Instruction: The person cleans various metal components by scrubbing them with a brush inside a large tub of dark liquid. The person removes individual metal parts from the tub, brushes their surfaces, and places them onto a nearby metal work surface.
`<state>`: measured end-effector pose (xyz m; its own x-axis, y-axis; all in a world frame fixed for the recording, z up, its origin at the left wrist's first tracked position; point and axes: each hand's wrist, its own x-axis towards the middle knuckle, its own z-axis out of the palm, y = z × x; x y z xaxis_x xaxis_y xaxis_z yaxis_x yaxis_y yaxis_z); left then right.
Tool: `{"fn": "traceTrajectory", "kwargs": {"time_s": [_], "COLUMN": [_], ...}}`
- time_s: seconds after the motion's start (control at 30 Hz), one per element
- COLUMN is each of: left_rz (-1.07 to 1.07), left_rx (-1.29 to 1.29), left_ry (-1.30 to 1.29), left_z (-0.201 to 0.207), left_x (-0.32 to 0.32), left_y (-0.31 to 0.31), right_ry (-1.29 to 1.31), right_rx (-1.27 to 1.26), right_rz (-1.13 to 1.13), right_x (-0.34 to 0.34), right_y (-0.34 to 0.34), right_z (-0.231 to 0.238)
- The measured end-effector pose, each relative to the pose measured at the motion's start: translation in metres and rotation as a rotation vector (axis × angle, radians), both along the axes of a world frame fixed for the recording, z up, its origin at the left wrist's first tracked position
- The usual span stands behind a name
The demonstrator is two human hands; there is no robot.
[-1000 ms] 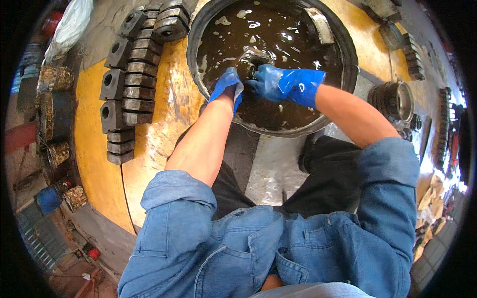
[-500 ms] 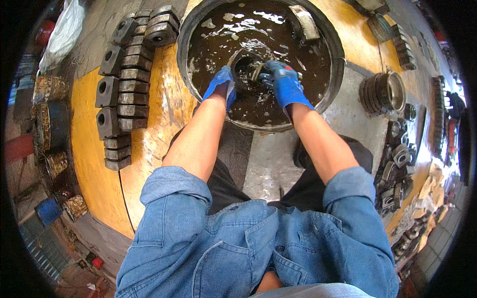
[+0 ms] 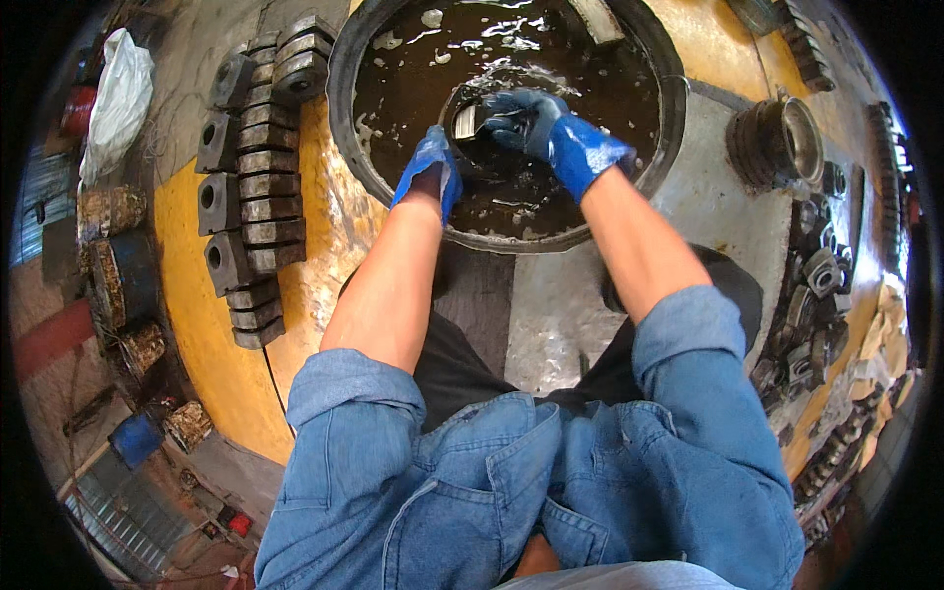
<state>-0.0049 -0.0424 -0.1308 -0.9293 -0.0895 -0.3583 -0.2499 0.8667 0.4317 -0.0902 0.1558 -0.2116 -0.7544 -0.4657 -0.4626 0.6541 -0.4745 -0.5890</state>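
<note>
Both my hands wear blue gloves and work over a round black tub of dark, oily liquid. A dark, wet metal ring is tilted at the liquid's surface, with a bright patch on its inner wall. My left hand is closed on the ring's left edge. At the ring's right side, my right hand has its fingers bent into the opening; whatever they hold is hidden. A pale block-shaped piece sticks out of the liquid at the tub's far side.
Rows of dark metal blocks with holes stand on the yellow surface at left. A stack of metal rings is to the right, with loose metal parts nearer me. A white plastic bag lies far left.
My right hand has shifted up and left across the ring's opening, its wrist turned. The ring is tilted differently and its bright inner wall now shows. My view has shifted slightly.
</note>
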Motion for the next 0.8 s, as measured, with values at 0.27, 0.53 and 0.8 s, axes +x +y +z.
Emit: {"fn": "traceTrajectory", "kwargs": {"time_s": [0.27,0.53,0.8], "left_rz": [-0.006,-0.039,-0.097], "left_rx": [0.059,0.084,0.078], "left_ry": [0.005,-0.034,0.007], "left_z": [-0.026,0.004,-0.034], "left_x": [-0.008,-0.008,-0.016], "left_y": [-0.013,-0.001,-0.015], "right_ry": [0.912,1.829,2.463], "right_rx": [0.835,1.162,0.872], "right_rz": [1.071,1.371,0.781], "right_x": [-0.057,0.016,0.011], "right_y": [-0.027,0.008,0.035], "right_z": [0.077,0.121,0.044]}}
